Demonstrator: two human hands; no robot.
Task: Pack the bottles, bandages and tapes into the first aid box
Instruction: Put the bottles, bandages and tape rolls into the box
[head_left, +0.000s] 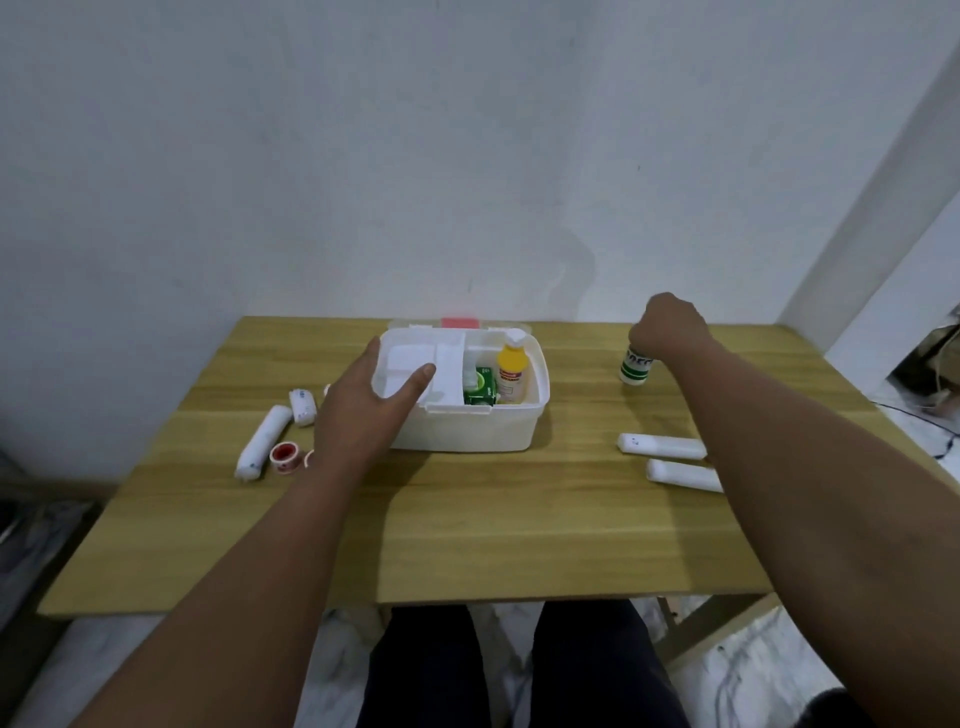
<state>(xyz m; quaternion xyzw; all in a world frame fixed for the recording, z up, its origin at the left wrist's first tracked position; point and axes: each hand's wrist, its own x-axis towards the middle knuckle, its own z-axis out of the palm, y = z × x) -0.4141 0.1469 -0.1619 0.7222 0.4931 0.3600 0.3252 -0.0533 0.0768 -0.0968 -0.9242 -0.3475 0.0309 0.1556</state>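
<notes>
The white first aid box stands open at the table's middle back. Inside its right half are a yellow bottle and a green carton; a white tray fills the left half. My left hand rests on the box's left front corner, thumb over the rim. My right hand is closed around the top of a white bottle with a green label, which stands on the table right of the box. Two bandage rolls lie at the right. Bandage rolls and a red tape roll lie at the left.
The wooden table stands against a white wall. The box's lid with a red patch lies open behind the box. My legs show below the table's front edge. Clutter and cables lie on the floor at the far right.
</notes>
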